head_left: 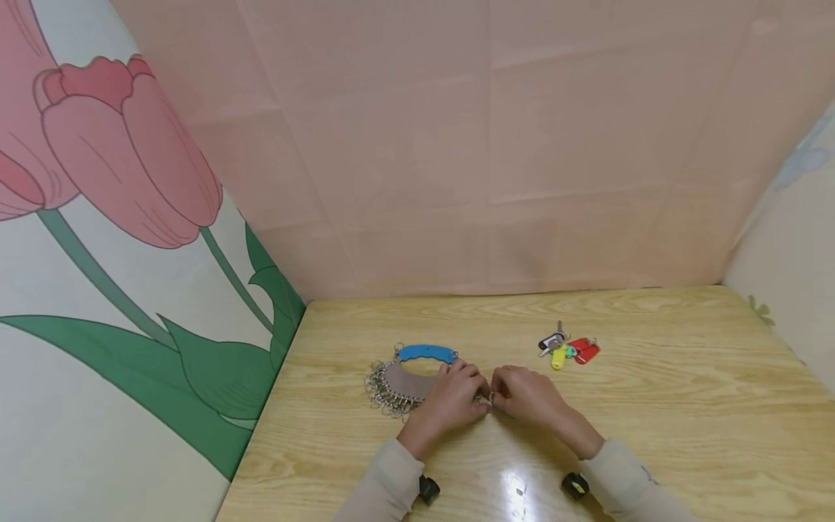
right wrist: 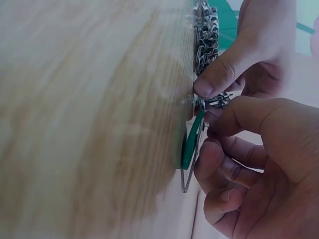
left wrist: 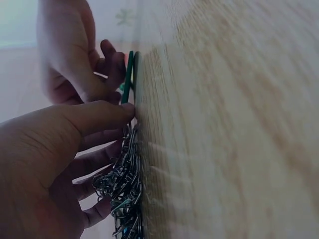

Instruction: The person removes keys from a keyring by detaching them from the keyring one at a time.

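A key holder with a blue handle (head_left: 427,353) and a grey curved plate (head_left: 406,380) lies on the table, its outer edge lined with many small metal hooks (head_left: 385,393). My left hand (head_left: 457,395) overlaps the holder's right end; its thumb and fingers pinch a metal hook there. Close against it, my right hand (head_left: 531,395) pinches the ring end of a green key tag (right wrist: 192,144) between thumb and forefinger. A thin metal key (right wrist: 184,185) extends beside that tag. In the left wrist view the bunched hooks (left wrist: 127,184) lie below the left fingers.
Farther back to the right sits a small pile of keys and tags: a yellow tag (head_left: 558,358), red tags (head_left: 586,351) and a black-edged tag (head_left: 551,341). Black wrist cameras (head_left: 575,485) hang under both sleeves. A pink wall covering (head_left: 489,181) rises behind the wooden table (head_left: 685,406).
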{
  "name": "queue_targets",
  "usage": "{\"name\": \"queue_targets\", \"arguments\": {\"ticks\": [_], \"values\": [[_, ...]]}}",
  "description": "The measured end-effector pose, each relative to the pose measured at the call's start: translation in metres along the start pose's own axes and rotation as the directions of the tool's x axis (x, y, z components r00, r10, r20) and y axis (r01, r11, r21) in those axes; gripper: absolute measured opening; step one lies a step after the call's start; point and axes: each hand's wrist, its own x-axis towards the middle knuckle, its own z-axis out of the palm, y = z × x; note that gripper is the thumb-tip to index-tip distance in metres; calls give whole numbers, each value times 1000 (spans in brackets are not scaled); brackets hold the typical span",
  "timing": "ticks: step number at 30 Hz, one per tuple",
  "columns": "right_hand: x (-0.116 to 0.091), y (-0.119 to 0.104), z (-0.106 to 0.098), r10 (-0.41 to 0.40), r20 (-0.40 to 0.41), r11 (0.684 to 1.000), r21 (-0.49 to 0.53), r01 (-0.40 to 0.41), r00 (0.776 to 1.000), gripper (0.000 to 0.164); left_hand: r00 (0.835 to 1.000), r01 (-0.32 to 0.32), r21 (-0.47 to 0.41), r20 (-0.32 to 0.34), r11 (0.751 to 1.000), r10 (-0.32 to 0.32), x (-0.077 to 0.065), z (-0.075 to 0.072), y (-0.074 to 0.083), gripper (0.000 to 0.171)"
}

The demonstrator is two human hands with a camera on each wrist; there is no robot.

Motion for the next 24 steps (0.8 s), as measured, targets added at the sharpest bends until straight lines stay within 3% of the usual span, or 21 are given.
{"name": "queue_targets", "arguments": {"ticks": [15,24], "values": [[-1,-2,-5,27,-39,999,32,-25,999,14,996,5,-55,-85,998,-10,3,4,-3,13],[-1,-2,-4,11,-50,1000,13,-11,999,12,994,30,-124,-101,992,-43,6,5,-5,12]]}}
